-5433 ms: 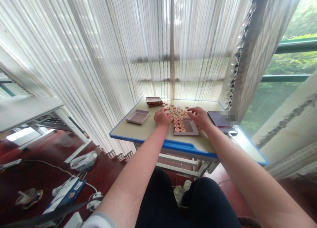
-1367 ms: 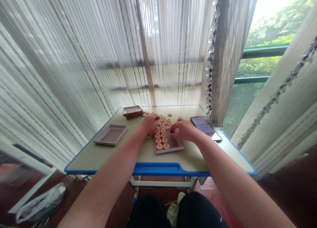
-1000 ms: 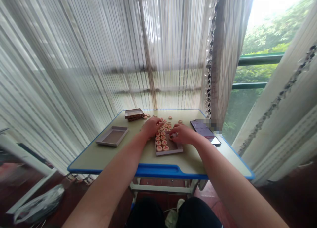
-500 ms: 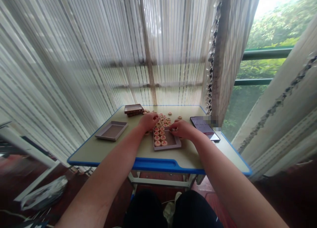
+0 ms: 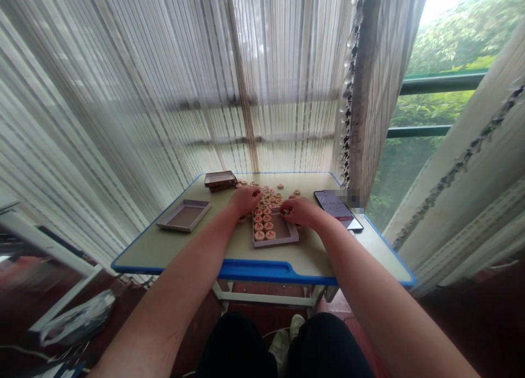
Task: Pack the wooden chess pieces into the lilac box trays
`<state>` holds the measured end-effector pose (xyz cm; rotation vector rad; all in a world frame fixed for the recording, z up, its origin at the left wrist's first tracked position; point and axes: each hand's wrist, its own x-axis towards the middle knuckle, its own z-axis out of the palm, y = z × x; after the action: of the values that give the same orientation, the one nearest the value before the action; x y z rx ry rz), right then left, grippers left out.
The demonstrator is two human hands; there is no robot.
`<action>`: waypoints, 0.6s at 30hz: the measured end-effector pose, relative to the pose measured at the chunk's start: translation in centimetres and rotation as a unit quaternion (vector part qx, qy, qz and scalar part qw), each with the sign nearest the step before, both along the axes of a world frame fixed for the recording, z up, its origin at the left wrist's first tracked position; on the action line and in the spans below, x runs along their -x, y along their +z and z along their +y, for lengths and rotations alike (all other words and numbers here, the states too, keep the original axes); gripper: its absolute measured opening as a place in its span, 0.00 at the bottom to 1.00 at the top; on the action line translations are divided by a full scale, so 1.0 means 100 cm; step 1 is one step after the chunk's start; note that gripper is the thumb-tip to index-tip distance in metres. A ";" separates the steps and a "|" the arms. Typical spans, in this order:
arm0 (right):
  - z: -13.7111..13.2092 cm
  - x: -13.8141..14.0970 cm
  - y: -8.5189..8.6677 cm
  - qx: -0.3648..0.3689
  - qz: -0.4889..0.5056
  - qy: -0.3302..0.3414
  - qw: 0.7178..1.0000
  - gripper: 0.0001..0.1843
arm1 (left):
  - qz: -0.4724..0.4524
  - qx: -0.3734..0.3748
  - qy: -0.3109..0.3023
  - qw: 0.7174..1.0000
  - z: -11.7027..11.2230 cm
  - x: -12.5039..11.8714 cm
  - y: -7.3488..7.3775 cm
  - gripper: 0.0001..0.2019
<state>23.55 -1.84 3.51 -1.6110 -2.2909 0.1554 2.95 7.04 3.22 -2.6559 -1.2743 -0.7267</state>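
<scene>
Away from the scattered pile comes the right hand point(image 5: 301, 210), now at the far right corner of the shallow tray point(image 5: 283, 243), while the left hand point(image 5: 245, 199) has pushed further out over the loose pieces point(image 5: 272, 198)! Hands apart, fingers half curled on both; whether either pinches a piece, I can't tell. In the tray, red-marked discs point(image 5: 258, 236) line the left side in two columns. The phone point(image 5: 336, 208) lies to the right.
</scene>
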 end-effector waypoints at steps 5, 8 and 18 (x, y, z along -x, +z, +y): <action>0.000 -0.001 -0.001 -0.002 0.004 -0.001 1.000 0.12 | 0.002 0.004 -0.004 1.000 0.002 -0.001 -0.002 0.15; -0.001 -0.003 -0.001 -0.017 0.033 0.002 0.999 0.12 | -0.006 0.003 0.003 1.000 0.006 0.000 -0.005 0.14; -0.001 -0.004 0.000 -0.095 0.115 -0.017 0.989 0.12 | 0.011 0.072 0.036 0.997 0.022 -0.004 -0.009 0.17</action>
<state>23.99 -1.90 3.49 -1.4546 -2.0372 0.1035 3.37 9.28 2.29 -2.7038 -1.4598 -0.6159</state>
